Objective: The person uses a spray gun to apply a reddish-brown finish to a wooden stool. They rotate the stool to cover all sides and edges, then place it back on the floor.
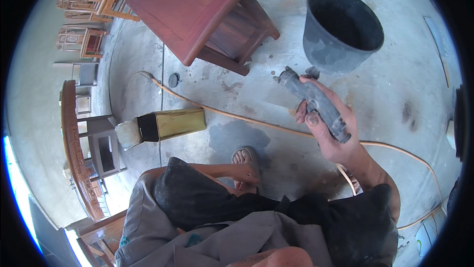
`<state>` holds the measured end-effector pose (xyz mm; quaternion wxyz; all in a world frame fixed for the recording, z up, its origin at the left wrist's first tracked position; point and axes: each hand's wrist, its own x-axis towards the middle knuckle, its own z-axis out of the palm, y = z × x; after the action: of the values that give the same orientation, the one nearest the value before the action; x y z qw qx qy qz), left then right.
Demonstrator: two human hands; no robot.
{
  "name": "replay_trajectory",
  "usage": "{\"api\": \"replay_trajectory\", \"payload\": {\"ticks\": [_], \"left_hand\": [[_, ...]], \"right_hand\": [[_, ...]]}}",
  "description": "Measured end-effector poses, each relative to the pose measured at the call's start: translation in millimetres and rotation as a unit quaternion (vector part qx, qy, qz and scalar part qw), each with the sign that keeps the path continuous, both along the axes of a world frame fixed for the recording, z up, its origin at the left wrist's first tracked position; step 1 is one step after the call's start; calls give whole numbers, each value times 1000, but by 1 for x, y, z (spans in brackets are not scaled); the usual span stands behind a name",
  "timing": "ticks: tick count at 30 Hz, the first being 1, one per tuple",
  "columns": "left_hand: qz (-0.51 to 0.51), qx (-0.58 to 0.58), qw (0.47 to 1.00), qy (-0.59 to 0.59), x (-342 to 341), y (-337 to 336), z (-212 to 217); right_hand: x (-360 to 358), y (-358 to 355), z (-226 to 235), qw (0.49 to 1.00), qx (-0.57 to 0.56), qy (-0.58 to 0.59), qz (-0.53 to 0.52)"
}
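Note:
My right hand (pixel 332 128) is raised over the concrete floor and grips a dusty grey air tool (pixel 312 98), its head pointing up and to the left. An orange hose (pixel 237 115) runs across the floor from the left and passes under that hand. My left hand is not in view. My bare leg and sandalled foot (pixel 244 161) rest on the floor below the hose.
A reddish-brown wooden table (pixel 197 10) stands at the top. To its right stands a large black bucket (pixel 340 27). A brass-coloured open box (pixel 168 124) lies on its side at the left. Carved wooden chairs and furniture parts (pixel 81 119) crowd the left edge.

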<state>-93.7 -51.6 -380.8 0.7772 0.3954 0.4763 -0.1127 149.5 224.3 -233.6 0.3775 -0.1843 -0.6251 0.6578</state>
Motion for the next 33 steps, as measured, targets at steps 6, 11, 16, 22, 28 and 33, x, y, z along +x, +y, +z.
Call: {"api": "replay_trajectory", "payload": {"ticks": [6,11,16,22,28,33], "left_hand": [[25,-58,998,28,1,-9,-9],[36,-59,997,26,5,-10,-1],[19,-65,998,18,3,-4,-5],[-27,-130,989,62,6,6,6],[-18,62,957,281,27,-69,-76],[-2,97,992,78,10,-22,-41]], "right_hand": [[-4,-6,7,997,17,-24,70],[3,-5,29,996,10,-35,78],[8,6,45,997,32,-49,54],[17,21,53,995,-11,-46,-85],[14,20,57,997,-33,-60,-22],[14,7,73,986,11,-115,117]]}}
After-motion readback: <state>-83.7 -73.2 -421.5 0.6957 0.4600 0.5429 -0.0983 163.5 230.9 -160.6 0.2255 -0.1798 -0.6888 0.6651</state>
